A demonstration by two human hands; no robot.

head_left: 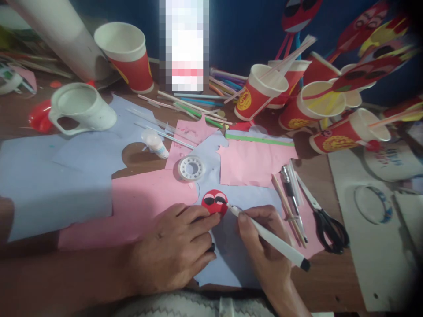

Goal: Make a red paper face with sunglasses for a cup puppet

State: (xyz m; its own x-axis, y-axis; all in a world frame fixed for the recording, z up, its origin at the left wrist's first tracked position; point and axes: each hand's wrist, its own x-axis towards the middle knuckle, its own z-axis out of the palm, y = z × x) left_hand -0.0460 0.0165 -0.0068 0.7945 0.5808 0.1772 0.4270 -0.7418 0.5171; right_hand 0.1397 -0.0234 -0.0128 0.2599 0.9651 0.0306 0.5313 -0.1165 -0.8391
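Observation:
A red paper circle (214, 212) with pink-and-black eyes lies on blue paper in front of me. My left hand (180, 246) holds it, fingertips pressed on its lower edge. A small black piece, perhaps a marker cap (211, 248), shows at the lower fingers of that hand. Closed around a white marker (274, 240) with a black end, my right hand (264, 233) has the tip at the right eye of the circle. Just beyond the circle is a white tape roll (191, 168). Scissors (325, 220) with black handles, a pen (291, 189) and a wooden stick (287, 211) lie right of my right hand.
Blue and pink paper sheets (145, 198) cover much of the table. A small glue bottle (154, 143), a white mug (82, 108) and a red paper cup (127, 57) stand at the left. Several red cups (257, 92) with straws and paper faces fill the back right.

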